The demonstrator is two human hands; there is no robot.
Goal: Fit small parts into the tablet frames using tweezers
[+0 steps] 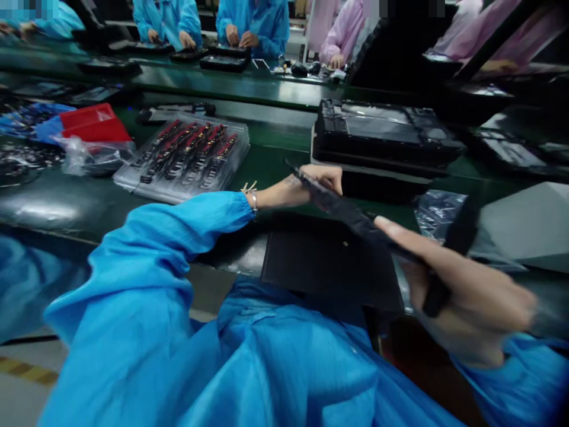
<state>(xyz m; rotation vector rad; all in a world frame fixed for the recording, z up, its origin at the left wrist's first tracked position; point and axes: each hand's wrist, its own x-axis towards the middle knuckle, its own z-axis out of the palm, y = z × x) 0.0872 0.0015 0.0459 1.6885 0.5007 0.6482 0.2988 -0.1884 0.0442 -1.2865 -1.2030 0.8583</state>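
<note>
Apparently, handling is the step in hand: one slim dark part [349, 212], at mid-frame, slants above one flat black panel [329, 261]. The right hand [480, 290] has its grip closed on the part's lower end; the left hand [326, 176] curls by its upper end, though I cannot tell whether that grip holds it. Steadying both ends seems called for next. Outward on the surface [275, 148]: one clear tray [169, 193] with about five rows of pieces, left of centre; one red item [95, 121], upper left; one stack of black frames [391, 133], upper right, its layers uncountable.
</note>
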